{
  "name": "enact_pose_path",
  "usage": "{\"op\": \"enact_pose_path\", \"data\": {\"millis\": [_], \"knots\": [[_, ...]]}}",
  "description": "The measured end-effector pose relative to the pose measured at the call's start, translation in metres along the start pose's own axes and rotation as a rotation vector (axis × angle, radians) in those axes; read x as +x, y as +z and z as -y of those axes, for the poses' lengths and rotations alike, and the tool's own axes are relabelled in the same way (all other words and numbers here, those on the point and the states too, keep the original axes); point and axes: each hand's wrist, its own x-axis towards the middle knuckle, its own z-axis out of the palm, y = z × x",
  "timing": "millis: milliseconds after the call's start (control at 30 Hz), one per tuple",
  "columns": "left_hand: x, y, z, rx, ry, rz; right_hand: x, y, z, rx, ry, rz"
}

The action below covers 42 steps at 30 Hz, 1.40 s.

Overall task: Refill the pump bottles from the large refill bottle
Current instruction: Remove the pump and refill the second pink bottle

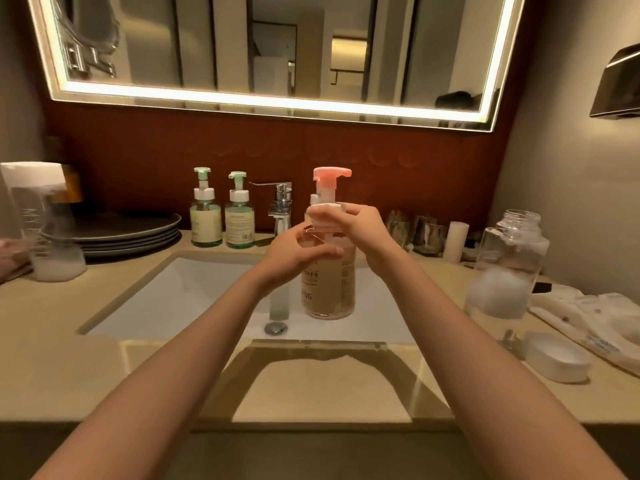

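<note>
Pink pump bottle [329, 289]: being held upright over the sink [180, 292]. Left hand [298, 252] is gripping its body; right hand [356, 225] is curling round its white collar [325, 206]. 2 green pump bottles [206, 220] are standing beside the tap [281, 209]. Refill bottle [505, 265], uncapped, is standing on the counter [52, 341], right side.

Pump bottle [328, 299] label partly illegible

Warm and dim here. The glowing strip round the mirror [270, 102] supplies most light. Below it, dark shadow crosses the counter [52, 358] front. Mirror edges bow, and the clear bottle [45, 223] under its left corner smears.
</note>
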Motion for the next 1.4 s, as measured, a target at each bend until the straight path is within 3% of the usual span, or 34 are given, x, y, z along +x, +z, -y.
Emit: {"op": "enact_pose_path", "data": {"millis": [167, 300, 433, 733, 867, 1033, 1300, 1400], "knots": [[-0.005, -0.007, 0.006, 0.016, -0.02, 0.096, -0.003, -0.007, -0.011, 0.079, -0.046, 0.155], [-0.015, -0.009, 0.014, -0.095, -0.073, 0.191, -0.015, -0.013, -0.027, 0.195, 0.04, 0.108], [-0.016, -0.004, 0.02, -0.111, -0.098, 0.127, -0.029, -0.006, -0.039, 0.284, 0.046, 0.015], [-0.012, -0.001, 0.025, -0.22, -0.172, 0.143, -0.045, 0.004, -0.052, 0.185, -0.007, 0.291], [-0.011, 0.0, 0.026, -0.317, -0.171, 0.144, -0.05, 0.011, -0.055, 0.154, 0.006, 0.185], [-0.012, 0.006, 0.018, -0.267, -0.107, 0.097, -0.051, 0.016, -0.062, 0.137, -0.029, 0.054], [0.007, 0.029, 0.016, -0.033, -0.089, -0.277, -0.051, 0.008, -0.075, -0.063, -0.068, -0.188], [0.008, 0.039, 0.011, -0.179, -0.067, -0.127, -0.051, 0.003, -0.079, -0.066, -0.054, -0.192]]}}
